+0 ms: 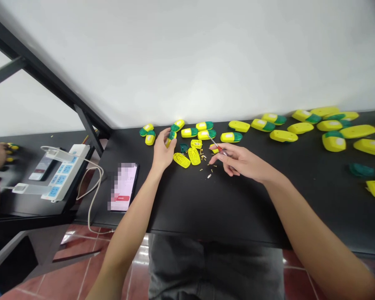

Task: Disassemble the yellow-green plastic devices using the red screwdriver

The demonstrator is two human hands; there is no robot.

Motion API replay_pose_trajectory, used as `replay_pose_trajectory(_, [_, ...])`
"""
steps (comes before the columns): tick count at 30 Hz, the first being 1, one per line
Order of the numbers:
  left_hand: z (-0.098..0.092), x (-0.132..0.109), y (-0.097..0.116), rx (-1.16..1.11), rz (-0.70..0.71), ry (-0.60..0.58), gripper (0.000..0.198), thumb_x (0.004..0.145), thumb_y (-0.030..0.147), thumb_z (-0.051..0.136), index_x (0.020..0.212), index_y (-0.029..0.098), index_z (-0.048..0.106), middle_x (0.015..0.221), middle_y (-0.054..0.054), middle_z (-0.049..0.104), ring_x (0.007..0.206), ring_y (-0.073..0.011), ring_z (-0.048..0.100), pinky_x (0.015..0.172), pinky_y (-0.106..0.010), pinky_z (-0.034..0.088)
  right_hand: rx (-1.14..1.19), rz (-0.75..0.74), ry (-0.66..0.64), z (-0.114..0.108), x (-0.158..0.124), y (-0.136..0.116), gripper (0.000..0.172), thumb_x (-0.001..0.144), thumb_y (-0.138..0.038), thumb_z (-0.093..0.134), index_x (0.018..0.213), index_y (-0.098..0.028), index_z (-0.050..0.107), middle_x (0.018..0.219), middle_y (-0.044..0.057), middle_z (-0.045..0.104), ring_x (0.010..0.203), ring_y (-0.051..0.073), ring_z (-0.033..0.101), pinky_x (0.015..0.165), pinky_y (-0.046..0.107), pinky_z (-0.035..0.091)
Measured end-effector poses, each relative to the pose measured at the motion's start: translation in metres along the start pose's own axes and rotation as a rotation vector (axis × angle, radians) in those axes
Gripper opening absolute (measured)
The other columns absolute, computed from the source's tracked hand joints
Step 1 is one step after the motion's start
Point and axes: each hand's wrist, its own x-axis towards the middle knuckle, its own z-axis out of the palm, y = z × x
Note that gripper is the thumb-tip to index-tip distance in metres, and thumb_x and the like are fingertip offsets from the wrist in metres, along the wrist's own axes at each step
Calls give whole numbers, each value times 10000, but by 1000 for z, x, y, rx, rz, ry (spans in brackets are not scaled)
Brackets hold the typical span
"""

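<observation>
- Right of the phone [124, 187] and farther back, the left hand [164, 151] is holding a yellow-and-green casing [172, 136] between thumb and fingers; since the hand is partly covering it, the exact contact is hard to read.
- Farther right of the phone, the right hand [238, 161] is gripping a screwdriver [219, 147], its fingers bunched around the red handle.
- Also to the phone's right, an open yellow shell [194, 156] and small metal pieces [203, 157] are lying loose; the pieces are probably light, easily scattered and best pinched singly.
- The casing is looking light and stiff, likely hard plastic, with smooth curves possibly slipping under sideways pressure; its long sides are offering the surest hold.
- The screwdriver is seeming slim and rigid, best taken by its handle.
</observation>
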Motion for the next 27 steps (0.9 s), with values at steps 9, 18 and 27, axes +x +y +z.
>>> replay_pose_trajectory(9, [-2, -9, 28, -780, -392, -234, 351, 874, 223, 518, 1202, 209, 642, 1036, -43, 683, 809, -140, 678, 683, -261, 529, 106, -13, -295, 43, 3, 5, 370, 1002, -563, 531, 1119, -213, 530, 1296, 133, 658, 596, 90, 661, 441, 241, 506])
replay_pose_trajectory(18, [-1, -8, 33, -956, -465, -254, 233, 946, 270, 490, 1013, 168, 689, 801, -22, 640, 611, -102, 561, 558, -228, 426, 43, 8, -164, 45, 6, 6, 459, 967, -628, 530, 1168, -216, 539, 720, -29, 573, 552, 139, 588, 467, 274, 474])
replay_pose_trajectory(27, [0, -11, 34, -1007, -472, -324, 272, 956, 280, 478, 964, 138, 710, 724, -31, 628, 576, -116, 571, 542, -236, 435, -72, -80, 123, 22, 2, -5, 553, 916, -666, 595, 1163, -181, 692, 883, 68, 704, 737, 174, 587, 694, 344, 470])
